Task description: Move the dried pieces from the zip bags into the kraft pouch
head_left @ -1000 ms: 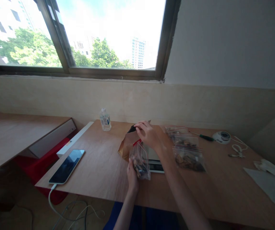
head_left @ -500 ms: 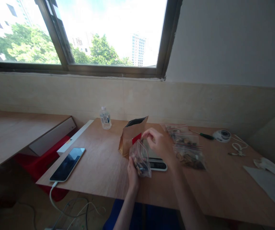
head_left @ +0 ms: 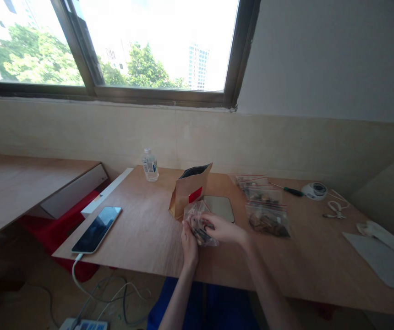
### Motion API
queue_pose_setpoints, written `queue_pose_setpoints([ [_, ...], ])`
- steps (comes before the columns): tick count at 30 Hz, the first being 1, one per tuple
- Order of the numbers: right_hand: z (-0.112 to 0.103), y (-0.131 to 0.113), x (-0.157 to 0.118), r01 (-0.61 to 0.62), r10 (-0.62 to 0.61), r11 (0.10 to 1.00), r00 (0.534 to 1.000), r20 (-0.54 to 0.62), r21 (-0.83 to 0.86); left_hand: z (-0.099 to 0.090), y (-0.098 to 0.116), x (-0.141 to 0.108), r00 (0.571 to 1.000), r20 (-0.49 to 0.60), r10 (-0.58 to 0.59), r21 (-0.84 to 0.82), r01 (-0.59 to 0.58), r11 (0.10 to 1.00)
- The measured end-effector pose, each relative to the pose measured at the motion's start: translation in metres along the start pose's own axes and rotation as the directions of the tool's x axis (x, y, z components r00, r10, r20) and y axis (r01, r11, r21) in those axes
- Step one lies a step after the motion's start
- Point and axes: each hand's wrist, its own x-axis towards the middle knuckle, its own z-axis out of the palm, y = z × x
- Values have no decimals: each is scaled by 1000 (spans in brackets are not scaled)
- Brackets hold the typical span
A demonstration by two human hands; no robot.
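Left hand (head_left: 189,244) grips a plastic bag (head_left: 194,211) over the wooden desk (head_left: 138,229), right hand (head_left: 223,228) touching it, hold unclear, window (head_left: 121,46) beyond the desk.

hands (head_left: 189,246): 2 | zip bags (head_left: 267,222): 4+ | paper bag (head_left: 187,195): 1 | bottle (head_left: 150,167): 1 | phone (head_left: 97,230): 1 | screwdriver (head_left: 293,191): 1

Behind the flat, light-brown wooden worktop (head_left: 135,229), I see a smooth cream lower wall band (head_left: 286,142) with plain grey wall (head_left: 327,55) above it. Over the worktop's far edge, a wide, dark-framed glass window (head_left: 114,46) lets in strong daylight, showing leafy green trees (head_left: 145,66) and a pale high-rise (head_left: 198,66). Left of the worktop stands a second brown wooden table (head_left: 28,183); beneath it, the floor (head_left: 32,311) is dim.
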Motion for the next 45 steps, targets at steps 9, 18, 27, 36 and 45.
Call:
queue_pose_setpoints([
  [9, -11, 16, -4, 15, -29, 998, 968, 248, 58, 0, 0, 0, 1000, 17, -15, -26, 15, 1000],
  [18, -11, 35, -4, -142, 52, 916, 970, 239, 375, 1, -3, 2, 996, 1, -94, -64, 94, 993],
  [27, -12, 38, -12, -140, 19, 905, 957, 291, 401, -1, -7, 6, 991, 10, -130, -113, 130, 985],
  [36, -4, 37, -7, -147, 135, 921, 989, 59, 360, 1, -7, 4, 995, 5, -95, -44, 96, 994],
  [45, 6, 17, -10, -48, 47, 986, 999, 13, 157, -1, -6, 3, 996, -2, -93, -82, 93, 992],
])
